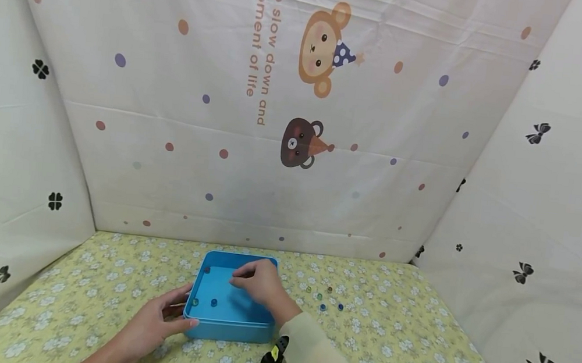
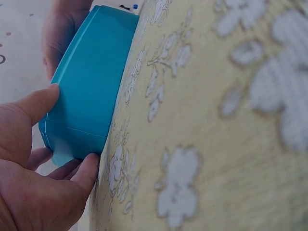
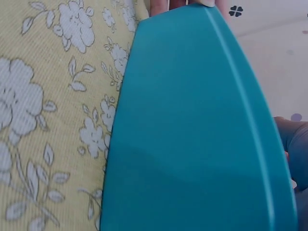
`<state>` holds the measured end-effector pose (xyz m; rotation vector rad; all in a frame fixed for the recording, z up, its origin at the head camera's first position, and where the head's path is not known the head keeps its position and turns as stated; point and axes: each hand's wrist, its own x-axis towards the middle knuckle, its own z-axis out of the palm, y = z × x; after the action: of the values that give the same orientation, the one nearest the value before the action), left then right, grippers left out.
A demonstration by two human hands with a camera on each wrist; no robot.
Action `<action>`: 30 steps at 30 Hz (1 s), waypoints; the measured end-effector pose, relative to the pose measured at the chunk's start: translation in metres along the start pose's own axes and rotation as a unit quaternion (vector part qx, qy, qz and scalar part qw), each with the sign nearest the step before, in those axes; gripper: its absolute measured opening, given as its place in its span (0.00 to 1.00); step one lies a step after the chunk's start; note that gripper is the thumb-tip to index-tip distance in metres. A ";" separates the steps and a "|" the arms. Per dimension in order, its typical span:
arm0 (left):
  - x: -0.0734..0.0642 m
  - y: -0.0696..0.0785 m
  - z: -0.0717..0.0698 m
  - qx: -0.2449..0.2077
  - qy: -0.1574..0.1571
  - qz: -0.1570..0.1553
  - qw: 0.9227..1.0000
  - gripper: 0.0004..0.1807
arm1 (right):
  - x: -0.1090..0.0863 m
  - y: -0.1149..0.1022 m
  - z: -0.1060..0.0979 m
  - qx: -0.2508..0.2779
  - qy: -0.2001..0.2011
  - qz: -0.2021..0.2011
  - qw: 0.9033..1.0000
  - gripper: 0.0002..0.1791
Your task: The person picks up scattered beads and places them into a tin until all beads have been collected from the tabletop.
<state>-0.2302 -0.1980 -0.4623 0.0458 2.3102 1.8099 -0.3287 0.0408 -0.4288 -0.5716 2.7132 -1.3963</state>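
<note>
I have the left hand point(image 1: 151, 321) gripping the near left corner of the blue box point(image 1: 229, 332), which sits on the flowered cloth point(image 1: 392, 337). I see the right hand point(image 1: 260, 284) over the inside of the box, its fingers bent toward the thumb, but I cannot tell whether they pinch anything. Three small beads point(image 1: 214, 302) lie in the left part of the box, and I count five loose beads point(image 1: 322, 307) on the cloth to its right.
</note>
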 end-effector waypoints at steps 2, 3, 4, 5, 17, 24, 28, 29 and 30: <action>0.000 0.000 0.000 0.001 0.000 0.000 1.000 0.47 | 0.000 0.001 -0.003 0.008 -0.002 0.000 1.000 0.05; 0.000 0.001 0.000 0.001 0.001 0.000 1.000 0.47 | -0.001 0.001 -0.005 0.011 -0.003 0.000 1.000 0.05; 0.000 0.001 0.001 0.001 0.002 0.000 1.000 0.47 | -0.001 0.001 -0.007 0.015 -0.003 0.001 1.000 0.05; 0.000 0.002 0.001 0.002 0.003 0.000 1.000 0.47 | -0.002 0.001 -0.008 0.018 -0.004 0.001 1.000 0.05; 0.000 0.003 0.001 0.004 0.002 0.002 1.000 0.47 | -0.012 0.001 -0.026 0.055 -0.011 0.001 0.998 0.07; -0.001 0.004 0.000 0.003 0.002 0.001 1.000 0.47 | -0.019 0.005 -0.032 0.067 -0.008 -0.019 0.998 0.09; 0.000 0.004 0.001 0.007 0.013 -0.002 1.000 0.47 | -0.023 0.010 -0.036 0.076 0.004 -0.020 0.997 0.10; 0.001 0.004 0.001 0.008 0.017 -0.003 1.000 0.47 | -0.024 0.011 -0.038 0.081 0.007 -0.020 0.996 0.11; 0.001 0.005 0.002 0.008 0.017 -0.005 1.000 0.47 | -0.025 0.013 -0.040 0.088 0.011 -0.019 0.996 0.11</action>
<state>-0.2315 -0.1950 -0.4585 0.0055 2.3451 1.8011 -0.3170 0.0873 -0.4185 -0.6020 2.5733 -1.6381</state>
